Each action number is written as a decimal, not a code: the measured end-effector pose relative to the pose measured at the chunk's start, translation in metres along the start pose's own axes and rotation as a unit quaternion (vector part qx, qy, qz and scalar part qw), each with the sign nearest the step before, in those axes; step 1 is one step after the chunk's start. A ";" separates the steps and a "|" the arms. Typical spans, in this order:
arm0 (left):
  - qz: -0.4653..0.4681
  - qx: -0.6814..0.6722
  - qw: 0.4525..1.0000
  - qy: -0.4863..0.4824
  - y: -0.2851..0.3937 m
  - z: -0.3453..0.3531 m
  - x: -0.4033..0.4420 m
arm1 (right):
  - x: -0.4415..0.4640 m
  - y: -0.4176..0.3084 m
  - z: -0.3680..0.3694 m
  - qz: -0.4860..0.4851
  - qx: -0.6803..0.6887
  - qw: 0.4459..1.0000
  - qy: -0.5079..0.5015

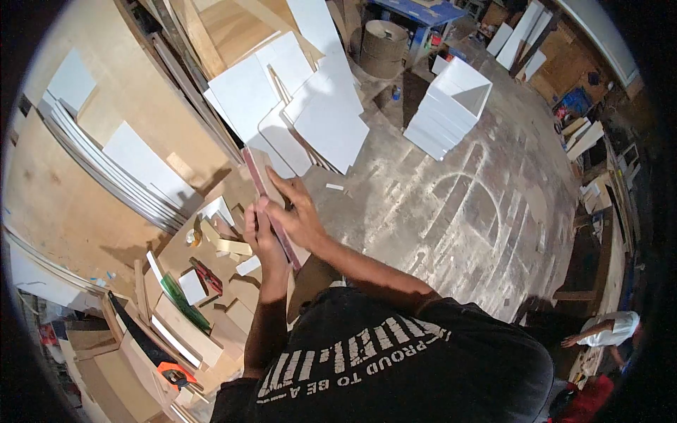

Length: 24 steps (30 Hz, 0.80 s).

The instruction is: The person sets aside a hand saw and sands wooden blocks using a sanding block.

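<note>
A narrow board (276,224) with a reddish edge and a paler face is held up at a slant in front of my chest. My left hand (262,229) grips it around the middle, fingers closed. My right hand (297,211) is closed on it from the other side, its fingers reaching over the pale face and the edge, close to my left hand. Below lies a worktop with wood offcuts (235,247), a red-and-black tool (206,276) and a green strip (185,303).
A handsaw (137,335) with an orange handle lies at the lower left. White panels (324,113) lean at the back, beside a white box-like stack (451,106) on the concrete floor (451,225). A drum (383,49) stands behind. Another person (610,329) is at the far right.
</note>
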State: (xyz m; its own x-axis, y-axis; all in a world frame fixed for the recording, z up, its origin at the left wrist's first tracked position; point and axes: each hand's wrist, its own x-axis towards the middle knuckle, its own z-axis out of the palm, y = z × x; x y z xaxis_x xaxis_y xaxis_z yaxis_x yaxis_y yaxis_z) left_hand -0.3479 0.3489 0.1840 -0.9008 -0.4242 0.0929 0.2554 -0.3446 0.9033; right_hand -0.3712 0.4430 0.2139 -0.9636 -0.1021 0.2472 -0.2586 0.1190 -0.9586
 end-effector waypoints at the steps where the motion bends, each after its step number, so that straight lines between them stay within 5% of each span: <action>1: -0.021 -0.012 1.000 0.005 -0.006 -0.002 0.007 | -0.004 0.003 -0.001 0.001 -0.014 1.000 -0.003; 6: -0.215 -0.142 0.966 0.005 -0.037 -0.020 0.047 | -0.059 0.000 -0.013 0.004 -0.053 0.998 -0.035; 10: -0.124 -0.082 0.989 -0.008 -0.009 0.027 -0.002 | 0.007 0.032 -0.018 -0.060 -0.077 0.993 0.060; 13: -0.148 -0.089 0.985 0.011 -0.013 0.004 0.005 | 0.000 -0.013 -0.008 0.007 -0.016 0.999 0.031; 16: -0.133 -0.110 0.985 0.030 -0.025 -0.030 0.034 | -0.065 -0.021 0.010 0.004 -0.097 0.995 -0.039; 18: -0.086 -0.231 0.969 -0.013 -0.044 -0.037 0.026 | -0.030 0.014 0.021 -0.127 -0.122 0.984 -0.001; 19: -0.106 -0.139 0.984 0.044 0.011 -0.014 0.008 | -0.009 0.026 0.027 -0.185 -0.131 0.974 0.024; 21: -0.116 -0.186 0.976 -0.016 0.006 -0.025 -0.003 | 0.049 0.001 0.030 0.022 -0.053 0.998 -0.001; 24: -0.146 -0.252 0.956 -0.021 0.018 -0.044 -0.005 | 0.089 0.012 0.032 0.076 0.013 0.997 -0.002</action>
State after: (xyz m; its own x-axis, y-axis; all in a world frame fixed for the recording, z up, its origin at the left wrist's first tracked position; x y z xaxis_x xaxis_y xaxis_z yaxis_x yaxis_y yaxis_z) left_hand -0.3233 0.3082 0.1815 -0.9704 -0.2172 -0.1055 0.1180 -0.8076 0.5778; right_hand -0.4576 0.4035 0.2196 -0.9912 -0.0890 0.0979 -0.1073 0.1080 -0.9883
